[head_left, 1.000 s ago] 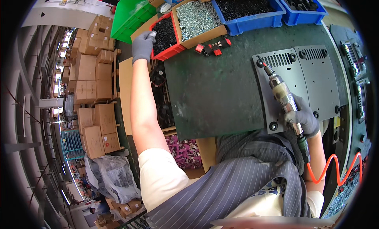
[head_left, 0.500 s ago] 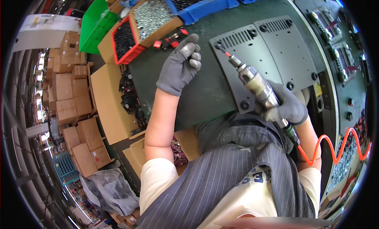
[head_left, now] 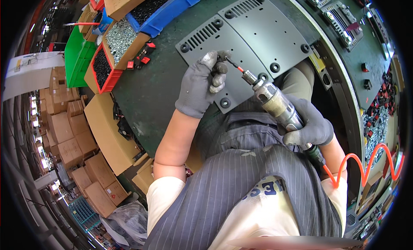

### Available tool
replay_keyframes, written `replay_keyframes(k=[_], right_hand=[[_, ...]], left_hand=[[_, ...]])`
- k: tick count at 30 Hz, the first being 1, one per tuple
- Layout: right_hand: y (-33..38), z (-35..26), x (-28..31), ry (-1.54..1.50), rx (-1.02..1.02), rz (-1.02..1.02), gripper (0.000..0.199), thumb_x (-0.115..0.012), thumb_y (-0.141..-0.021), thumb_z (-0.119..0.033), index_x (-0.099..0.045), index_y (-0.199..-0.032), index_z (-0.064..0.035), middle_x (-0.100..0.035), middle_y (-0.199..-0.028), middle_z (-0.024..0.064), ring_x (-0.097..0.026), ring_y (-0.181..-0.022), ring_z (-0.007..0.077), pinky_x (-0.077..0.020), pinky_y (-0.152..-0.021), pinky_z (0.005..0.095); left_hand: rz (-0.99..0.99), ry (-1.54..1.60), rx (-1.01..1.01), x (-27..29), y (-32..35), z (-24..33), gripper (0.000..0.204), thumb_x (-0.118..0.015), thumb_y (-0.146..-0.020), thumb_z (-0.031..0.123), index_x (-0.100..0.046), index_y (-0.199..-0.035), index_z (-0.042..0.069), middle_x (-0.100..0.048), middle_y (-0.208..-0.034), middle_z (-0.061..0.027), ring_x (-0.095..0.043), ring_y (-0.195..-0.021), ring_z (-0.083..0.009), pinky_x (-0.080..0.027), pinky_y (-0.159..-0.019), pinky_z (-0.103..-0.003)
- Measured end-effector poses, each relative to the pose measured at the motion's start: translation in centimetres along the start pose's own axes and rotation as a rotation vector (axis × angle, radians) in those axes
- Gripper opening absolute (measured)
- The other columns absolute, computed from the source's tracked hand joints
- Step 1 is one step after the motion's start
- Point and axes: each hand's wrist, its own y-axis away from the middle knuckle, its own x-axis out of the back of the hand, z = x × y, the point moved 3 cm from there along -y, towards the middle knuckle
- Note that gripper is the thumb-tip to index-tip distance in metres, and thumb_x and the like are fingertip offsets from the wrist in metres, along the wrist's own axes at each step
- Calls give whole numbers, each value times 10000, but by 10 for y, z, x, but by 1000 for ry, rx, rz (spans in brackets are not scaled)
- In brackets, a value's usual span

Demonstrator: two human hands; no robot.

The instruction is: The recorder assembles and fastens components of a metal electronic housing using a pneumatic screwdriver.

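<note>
My right hand (head_left: 312,123), in a grey glove, is wrapped round a metal air screwdriver (head_left: 275,104) with an orange coiled hose at its rear end. The tool's thin bit points up and left toward my left hand (head_left: 202,82), also gloved. There the thumb and fingers are pinched together at the bit's tip; what they hold is too small and too hidden to name. Beneath both lies a pair of dark grey metal panels (head_left: 245,41), side by side, with slots, small holes and round black feet. The left hand is over the left panel's near-left part.
Upper left stand a red bin (head_left: 112,75) of black screws, a cardboard box (head_left: 122,40) of silver screws and a blue bin (head_left: 161,15) of dark screws. Small red-and-black parts (head_left: 142,56) lie beside them. Metal assemblies (head_left: 342,24) sit on the right-hand bench.
My left hand has come right to the screwdriver's bit tip. The view has shifted, so the panels and bins appear further up and left. The right hand keeps its hold on the air screwdriver.
</note>
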Motion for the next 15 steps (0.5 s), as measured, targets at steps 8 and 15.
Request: replay_keyframes(k=[8, 15], right_hand=[[16, 11, 2, -157, -75, 6, 700, -787, -598, -158, -468, -1195, 20, -552, -785, 13, -527, -671, 63, -441, -604, 218], [28, 14, 11, 273, 59, 118, 726, -797, -616, -262, -475, -1203, 20, -579, -865, 50, -546, -741, 126, -452, -689, 253]], left_hand=[[65, -86, -36, -35, 0, -16, 304, -453, -964, 266, -600, -1005, 3, -514, -655, 17, -387, -461, -30, -289, -395, -175], [138, -537, -140, -46, -5, -19, 287, -519, -928, 278, -643, -926, 19, -547, -653, 24, -392, -466, -5, -295, -400, -156]])
